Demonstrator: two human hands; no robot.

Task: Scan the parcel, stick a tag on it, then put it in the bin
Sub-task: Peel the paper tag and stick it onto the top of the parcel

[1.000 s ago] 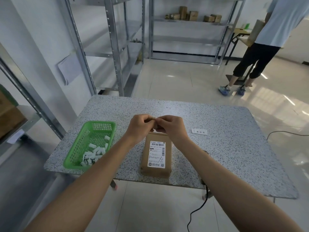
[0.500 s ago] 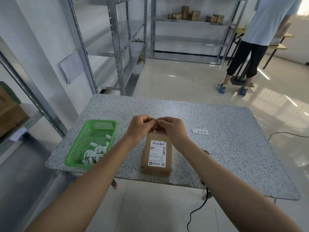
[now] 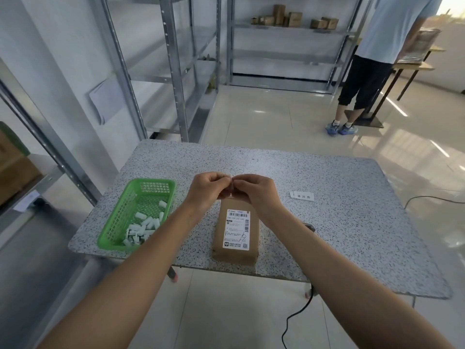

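Holding white tags (image 3: 144,229): green basket (image 3: 118,217)

a grey speckled worktop (image 3: 327,222) fills the middle, rounded at its corners, standing on a pale glossy tiled floor (image 3: 251,117). on its left end sits a green plastic basket (image 3: 118,230), slotted walls, a heap of small white pieces (image 3: 143,229) lying in its near half. at the centre, close to the near edge, a brown parcel (image 3: 236,229) lies flat, long side running away from the viewer, its white shipping label (image 3: 237,227) face up. off to the right, well apart from the parcel, a small white printed slip (image 3: 302,196) lies flat on the bare surface.
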